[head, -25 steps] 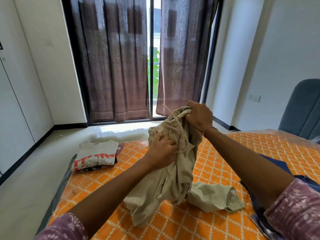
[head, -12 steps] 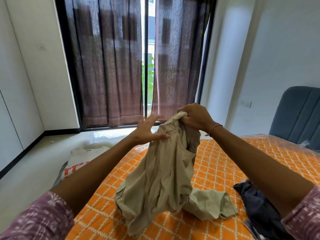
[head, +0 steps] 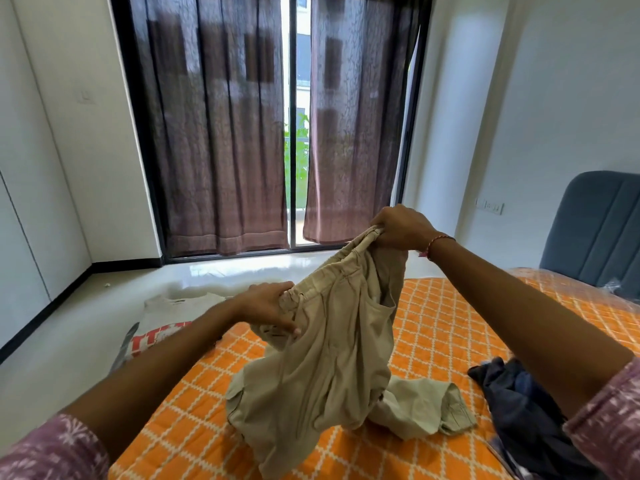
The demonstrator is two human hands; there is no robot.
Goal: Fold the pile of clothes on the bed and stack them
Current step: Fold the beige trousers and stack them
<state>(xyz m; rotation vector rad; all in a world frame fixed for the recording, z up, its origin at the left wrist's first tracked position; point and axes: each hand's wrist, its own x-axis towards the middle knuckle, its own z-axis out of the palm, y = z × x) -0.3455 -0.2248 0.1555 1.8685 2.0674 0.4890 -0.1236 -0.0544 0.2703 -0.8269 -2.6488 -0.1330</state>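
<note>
Gripping the gathered waistband of a crumpled beige cotton pair of trousers (head: 332, 348), the right hand (head: 398, 228) is closed in a fist at the garment's highest point, raised above the far part of the bed; a thin red thread bracelet (head: 437, 242) sits on that wrist. The left hand (head: 268, 308) is lower and nearer the camera, its fingers curled over the same waistband edge and the thumb pinching the cloth from below, so the band runs on a slant between the two hands. From this hold the trousers hang down in loose folds, and their lower part rests bunched on the orange bedcover with a white lattice pattern (head: 450, 327), one pale leg end lying flat to the right. A folded white T-shirt with red printed lettering (head: 169, 323) lies at the bed's left edge, well apart from the trousers; the lettering is partly hidden by the left forearm and cannot be read. A heap of dark navy unfolded clothing (head: 519, 403) lies on the bed below the right forearm, near the trouser leg. Both forearms emerge from mauve patterned sleeves (head: 52, 452). No brand tag or label is legible on the trousers.
</note>
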